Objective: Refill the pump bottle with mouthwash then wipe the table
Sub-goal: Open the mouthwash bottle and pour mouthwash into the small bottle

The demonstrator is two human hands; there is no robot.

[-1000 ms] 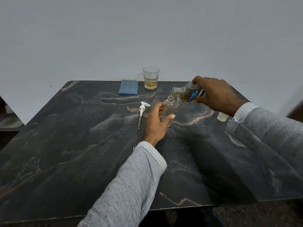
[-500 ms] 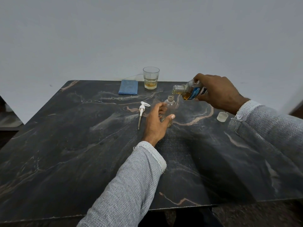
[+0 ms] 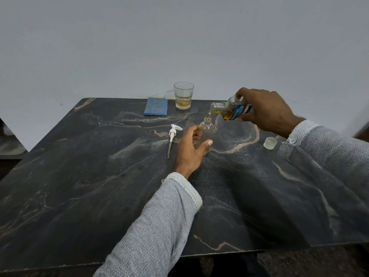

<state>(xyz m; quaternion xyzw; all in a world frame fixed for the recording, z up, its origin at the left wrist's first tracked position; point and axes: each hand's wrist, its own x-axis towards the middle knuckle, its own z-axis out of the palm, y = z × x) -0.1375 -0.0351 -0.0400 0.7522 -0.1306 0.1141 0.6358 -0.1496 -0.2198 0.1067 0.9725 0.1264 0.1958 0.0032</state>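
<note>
A small clear pump bottle [image 3: 208, 128] stands upright and uncapped on the dark marble table [image 3: 99, 186]. My left hand [image 3: 189, 148] grips its lower body, thumb in front. My right hand [image 3: 263, 110] holds the mouthwash bottle [image 3: 229, 110], blue-labelled, tipped on its side with its open mouth just above the pump bottle's neck. A thin amber stream runs from it into the neck. The white pump head [image 3: 173, 136] with its dip tube lies flat to the left of my left hand. A folded blue cloth [image 3: 155, 109] lies near the table's far edge.
A glass [image 3: 183, 95] with a little amber liquid stands beside the cloth by the wall. The mouthwash bottle's translucent cap [image 3: 270, 142] lies on the table under my right forearm. A pale wall runs right behind the table.
My right hand has lifted and tipped the mouthwash bottle a little more above the pump bottle, and liquid now runs into the neck. The left hand has stayed put.
</note>
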